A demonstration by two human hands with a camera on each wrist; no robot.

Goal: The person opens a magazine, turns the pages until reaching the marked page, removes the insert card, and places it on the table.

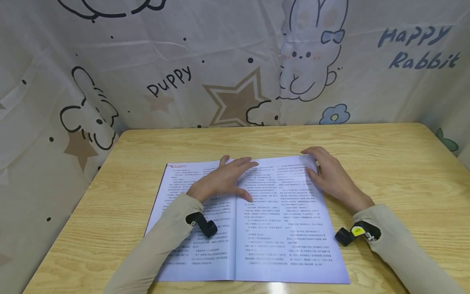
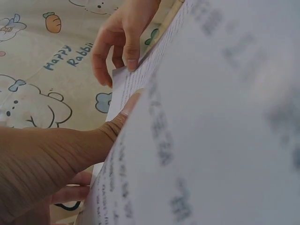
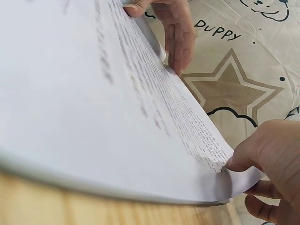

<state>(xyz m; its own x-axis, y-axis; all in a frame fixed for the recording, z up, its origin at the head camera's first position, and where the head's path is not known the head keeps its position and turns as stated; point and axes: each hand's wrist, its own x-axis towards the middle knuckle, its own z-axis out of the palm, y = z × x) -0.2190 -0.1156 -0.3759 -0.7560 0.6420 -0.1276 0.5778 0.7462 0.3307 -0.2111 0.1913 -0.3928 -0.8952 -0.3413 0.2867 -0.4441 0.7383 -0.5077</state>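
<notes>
An open magazine (image 1: 279, 241) with printed text in columns lies on the wooden table, its fold running down the middle. My left hand (image 1: 222, 179) rests across the upper part by the fold, fingers spread and pointing to the right. At the top right corner, my right hand (image 1: 335, 179) pinches the page edge. In the right wrist view, the right thumb (image 3: 246, 157) lies on the printed side while the other fingers are behind the corner, partly hidden. The left wrist view shows the left thumb (image 2: 119, 124) over the page (image 2: 206, 140).
The light wooden table (image 1: 400, 183) extends around the magazine on both sides and behind it. A cloth backdrop (image 1: 147, 49) with cartoon drawings hangs behind and to the sides. Each sleeve carries a small black wrist camera, such as the right one (image 1: 345, 236).
</notes>
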